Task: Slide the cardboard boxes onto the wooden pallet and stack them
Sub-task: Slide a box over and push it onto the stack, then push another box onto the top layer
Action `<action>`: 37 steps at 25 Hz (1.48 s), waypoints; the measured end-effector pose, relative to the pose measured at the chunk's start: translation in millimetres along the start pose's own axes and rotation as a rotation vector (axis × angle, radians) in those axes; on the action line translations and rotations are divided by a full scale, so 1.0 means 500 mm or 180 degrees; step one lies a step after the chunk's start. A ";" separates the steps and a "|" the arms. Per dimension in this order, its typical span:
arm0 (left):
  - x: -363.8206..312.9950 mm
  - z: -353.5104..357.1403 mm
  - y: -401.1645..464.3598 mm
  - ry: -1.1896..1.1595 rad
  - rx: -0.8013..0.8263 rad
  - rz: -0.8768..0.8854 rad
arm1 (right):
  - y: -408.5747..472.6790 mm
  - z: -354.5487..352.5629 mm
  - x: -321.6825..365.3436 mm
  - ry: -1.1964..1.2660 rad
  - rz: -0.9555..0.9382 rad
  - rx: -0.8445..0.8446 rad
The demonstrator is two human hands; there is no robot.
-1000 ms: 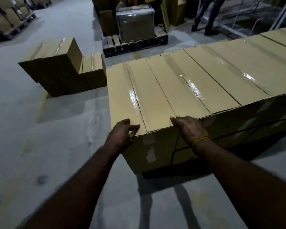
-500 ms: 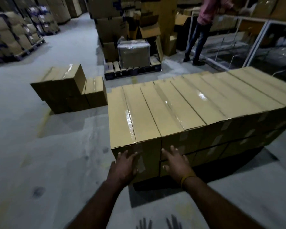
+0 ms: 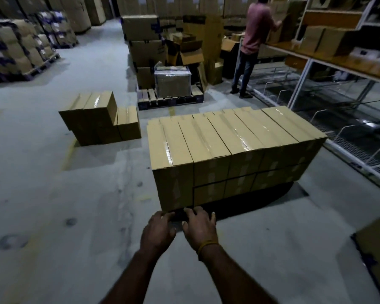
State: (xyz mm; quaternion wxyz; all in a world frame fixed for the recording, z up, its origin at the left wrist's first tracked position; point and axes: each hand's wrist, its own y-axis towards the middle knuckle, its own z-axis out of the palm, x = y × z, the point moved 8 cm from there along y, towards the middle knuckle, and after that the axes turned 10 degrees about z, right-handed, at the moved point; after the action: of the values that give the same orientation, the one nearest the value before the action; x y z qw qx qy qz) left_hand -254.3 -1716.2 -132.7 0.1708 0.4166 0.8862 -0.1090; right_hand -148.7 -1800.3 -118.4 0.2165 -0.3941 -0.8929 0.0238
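Low down, both my hands at the box stack's base.
Left hand [image 3: 158, 230] and right hand [image 3: 199, 227] loosely spread, gripping nothing; stacked cardboard boxes [image 3: 226, 154] ahead, smaller stack [image 3: 99, 119] left.

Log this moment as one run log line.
left hand: open, low by box stack | right hand: open, beside it | stack: two layers

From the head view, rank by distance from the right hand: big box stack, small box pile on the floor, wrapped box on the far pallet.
From the right hand:
1. Big box stack, directly ahead at the fingertips.
2. Small box pile, ahead-left on the floor.
3. Wrapped box, farther back on the pallet.
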 end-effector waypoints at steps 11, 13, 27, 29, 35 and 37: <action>0.048 -0.186 -0.152 0.0183 -0.0165 0.0118 | -0.154 -0.048 0.183 -0.0450 -0.0187 -0.0222; 0.098 -0.227 -0.165 0.0223 -0.0189 0.0135 | -0.165 -0.040 0.250 -0.0527 -0.0223 -0.0289; 0.544 -0.398 -0.246 0.0398 -0.0108 -0.0153 | -0.185 0.130 0.675 -0.0823 -0.0390 -0.0255; 0.591 -0.412 -0.249 0.0353 -0.0090 -0.0227 | -0.170 0.149 0.726 -0.0858 -0.0457 -0.0248; 0.735 -0.458 -0.204 0.0292 -0.0127 -0.0482 | -0.085 0.217 0.871 -0.0868 -0.0611 -0.0084; 0.786 -0.474 -0.172 0.0296 -0.0138 -0.0538 | -0.045 0.237 0.919 -0.0867 -0.0681 -0.0018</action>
State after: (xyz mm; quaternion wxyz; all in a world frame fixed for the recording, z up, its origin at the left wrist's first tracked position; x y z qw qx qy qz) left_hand -604.9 -1415.4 -65.4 0.1287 0.3412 0.9273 -0.0844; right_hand -485.8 -1472.5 -51.9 0.0936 -0.2905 -0.9509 0.0513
